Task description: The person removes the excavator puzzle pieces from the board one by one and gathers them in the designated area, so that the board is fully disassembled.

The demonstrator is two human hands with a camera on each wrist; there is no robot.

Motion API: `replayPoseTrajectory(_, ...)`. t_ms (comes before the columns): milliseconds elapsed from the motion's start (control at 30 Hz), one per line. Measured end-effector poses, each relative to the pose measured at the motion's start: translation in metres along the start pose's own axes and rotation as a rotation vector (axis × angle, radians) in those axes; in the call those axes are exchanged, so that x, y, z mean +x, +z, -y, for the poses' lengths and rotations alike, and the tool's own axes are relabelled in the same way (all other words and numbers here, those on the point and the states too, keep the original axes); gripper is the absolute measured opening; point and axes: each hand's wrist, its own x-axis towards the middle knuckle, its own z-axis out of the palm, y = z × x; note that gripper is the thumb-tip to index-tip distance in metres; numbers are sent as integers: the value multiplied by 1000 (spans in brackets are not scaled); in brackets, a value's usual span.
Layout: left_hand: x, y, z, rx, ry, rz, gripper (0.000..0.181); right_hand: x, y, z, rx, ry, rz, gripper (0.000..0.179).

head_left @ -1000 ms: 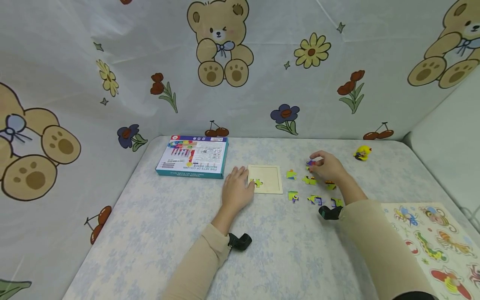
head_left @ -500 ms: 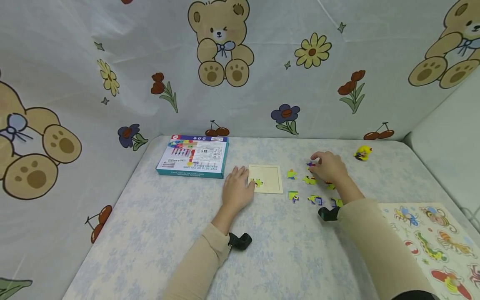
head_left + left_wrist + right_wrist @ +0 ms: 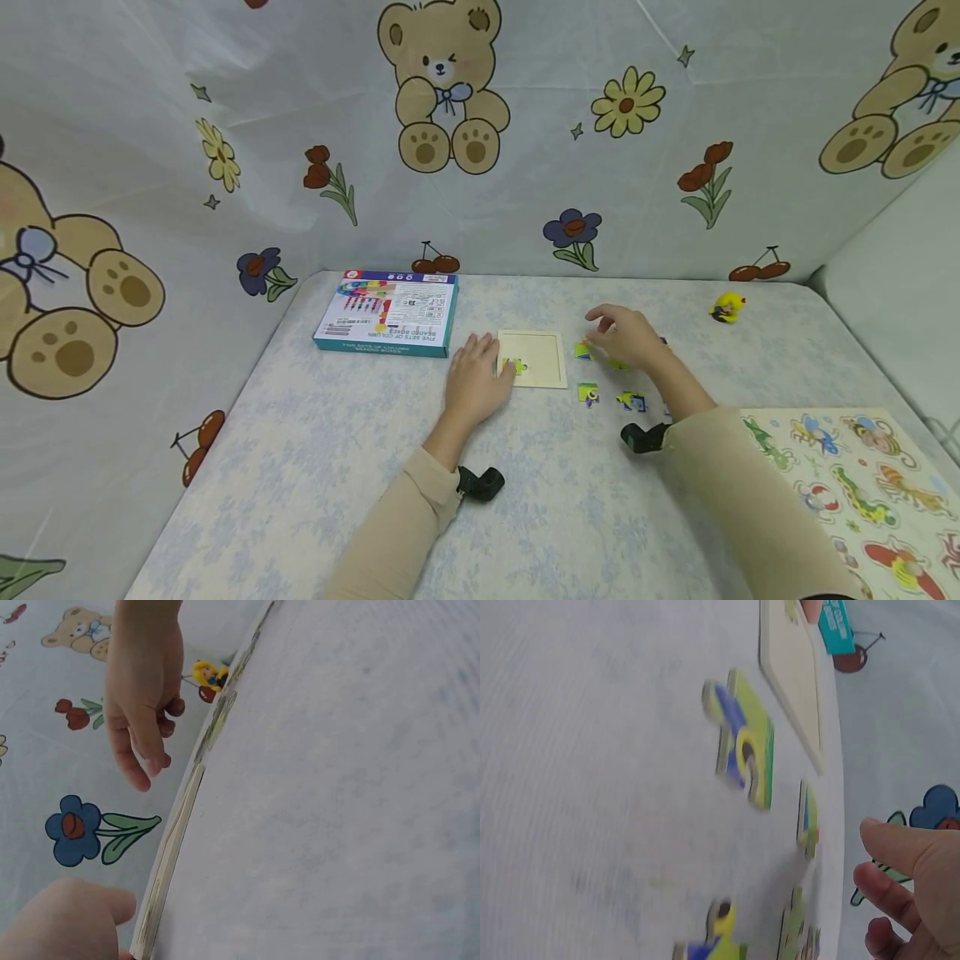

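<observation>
My left hand (image 3: 476,379) rests with outstretched fingers at the left edge of a shallow wooden puzzle tray (image 3: 543,354), its thumb by a yellow-green jigsaw piece (image 3: 519,366) lying inside. To the right, my right hand (image 3: 628,337) hovers over loose jigsaw pieces, thumb and fingers apart. Nothing shows between its fingers in the right wrist view. Closest below its fingertips lies a small green-and-blue jigsaw piece (image 3: 582,351). Nearer the front are a yellow-eyed piece (image 3: 588,393) and a blue-and-green piece (image 3: 632,402). My right hand and forearm partly cover other pieces.
A teal-edged cardboard box (image 3: 386,317) lies at the back left. A small yellow toy figure (image 3: 727,307) stands at the back right. Near the right front lies a sheet of printed cartoon insects (image 3: 847,467), partly under the right sleeve. A patterned cloth (image 3: 517,233) hangs behind the table.
My right hand has left the purple-and-red jigsaw piece at the back and moved left, over the piece nearer the tray. The left hand stays by the tray.
</observation>
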Motion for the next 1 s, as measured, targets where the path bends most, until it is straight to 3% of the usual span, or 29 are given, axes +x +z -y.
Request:
replayPoseTrajectory(200, 0, 1, 0, 68, 4, 41, 98, 0, 11, 17, 70, -49, 35, 35)
replayPoseTrajectory(300, 0, 2, 0, 77, 2, 54, 107, 0, 19, 24, 95, -74, 45, 31)
replayPoseTrajectory(733, -1, 1, 2, 80, 14, 74, 110, 7, 51, 50, 198, -193, 201, 27)
replayPoseTrajectory(1000, -1, 1, 2, 101, 24, 79, 111, 5, 57, 65, 144, -236, 212, 22)
